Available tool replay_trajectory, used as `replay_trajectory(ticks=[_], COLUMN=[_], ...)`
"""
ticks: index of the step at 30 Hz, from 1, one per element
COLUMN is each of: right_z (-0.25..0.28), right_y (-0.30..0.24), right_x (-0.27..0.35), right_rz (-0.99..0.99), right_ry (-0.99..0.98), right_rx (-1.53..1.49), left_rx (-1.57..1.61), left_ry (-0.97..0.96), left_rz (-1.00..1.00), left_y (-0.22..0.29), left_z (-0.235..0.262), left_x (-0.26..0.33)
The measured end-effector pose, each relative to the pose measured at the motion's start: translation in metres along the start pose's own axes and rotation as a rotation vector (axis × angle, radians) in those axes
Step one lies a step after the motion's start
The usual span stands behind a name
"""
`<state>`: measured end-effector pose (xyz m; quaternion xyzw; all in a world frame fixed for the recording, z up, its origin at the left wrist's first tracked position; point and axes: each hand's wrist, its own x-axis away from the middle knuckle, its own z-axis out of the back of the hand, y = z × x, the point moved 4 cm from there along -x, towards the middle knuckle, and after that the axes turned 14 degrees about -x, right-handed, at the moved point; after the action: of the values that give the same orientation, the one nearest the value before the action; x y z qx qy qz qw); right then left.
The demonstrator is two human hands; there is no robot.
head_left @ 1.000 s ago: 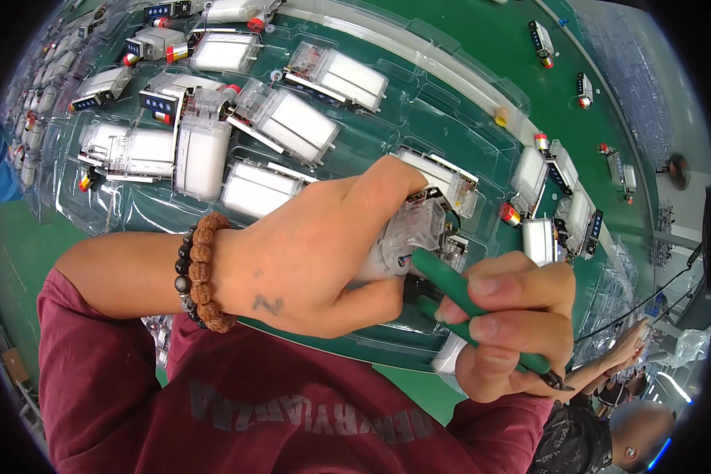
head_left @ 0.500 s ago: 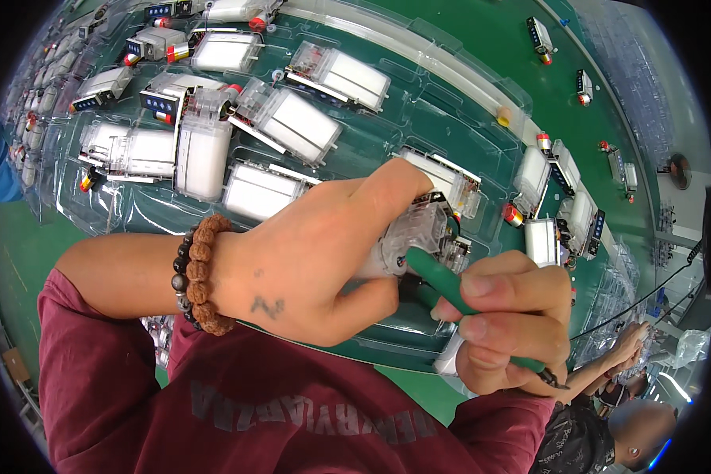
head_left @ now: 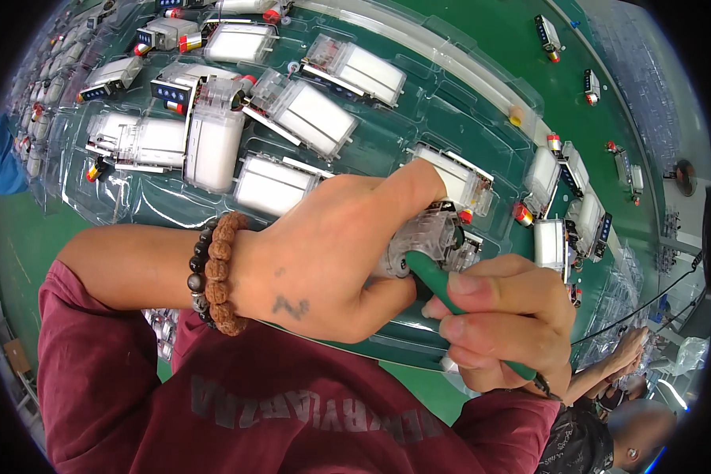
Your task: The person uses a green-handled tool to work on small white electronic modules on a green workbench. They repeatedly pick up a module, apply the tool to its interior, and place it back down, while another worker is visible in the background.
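My left hand [head_left: 324,257] is closed around a clear plastic housing [head_left: 428,237] with a round end and small dark parts inside; the palm hides much of it. Between the thumb and fingers of my right hand [head_left: 521,320] is a slim green tool [head_left: 433,278], whose kind I cannot make out. Its upper end meets the round end of the housing. A thin dark piece [head_left: 542,385] sticks out at its other end, below my fingers. Just beyond my left hand lies a similar white-and-clear unit [head_left: 453,175] with a circuit board along its side.
Clear plastic trays [head_left: 419,107] spread over the green table, holding several white-and-clear units [head_left: 316,118] with small red-and-gold cylinders. More units [head_left: 542,170] stand at the right. A co-worker's arms [head_left: 608,363] show at the lower right, near a dark cable [head_left: 648,312].
The trays and units have shifted slightly right in the picture. My left hand has moved a little right with the housing, and my right hand's fingers sit nearer to it. Both grips stay the same.
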<state>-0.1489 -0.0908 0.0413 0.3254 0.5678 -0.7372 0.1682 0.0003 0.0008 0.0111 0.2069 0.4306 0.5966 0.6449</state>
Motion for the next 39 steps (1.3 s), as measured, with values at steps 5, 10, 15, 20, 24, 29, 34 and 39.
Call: replay_trajectory(ticks=[5,10,15,20,24,29,34,39], right_z=[-0.008,-0.006,-0.007,-0.007,-0.008,-0.008,-0.007,-0.008], right_y=[-0.002,-0.004,0.001,0.003,0.006,0.005,-0.001,-0.004], right_x=[-0.006,-0.003,0.003,0.003,0.003,0.003,0.002,-0.005], right_rz=[0.185,0.18,0.228,0.231,0.243,0.193,0.087,0.087], right_ry=[-0.115,-0.015,0.136,0.13,0.126,0.105,0.085,-0.023], right_rx=[0.179,0.127,0.024,-0.005,-0.029,-0.035,-0.002,0.093], left_rx=[-0.067,-0.07,-0.054,-0.033,-0.018,-0.056,-0.068,-0.04], left_ry=[-0.027,-0.028,-0.023,-0.028,-0.043,-0.029,-0.033,-0.041], left_rz=[0.018,-0.014,-0.012,-0.003,0.023,-0.014,-0.015,0.058], left_y=[0.001,0.0,0.001,0.0,0.001,0.001,0.0,0.001], left_z=[0.0,0.002,0.004,0.004,0.003,0.003,0.002,-0.001], left_x=[0.0,-0.002,-0.002,-0.002,-0.002,-0.002,-0.002,0.0])
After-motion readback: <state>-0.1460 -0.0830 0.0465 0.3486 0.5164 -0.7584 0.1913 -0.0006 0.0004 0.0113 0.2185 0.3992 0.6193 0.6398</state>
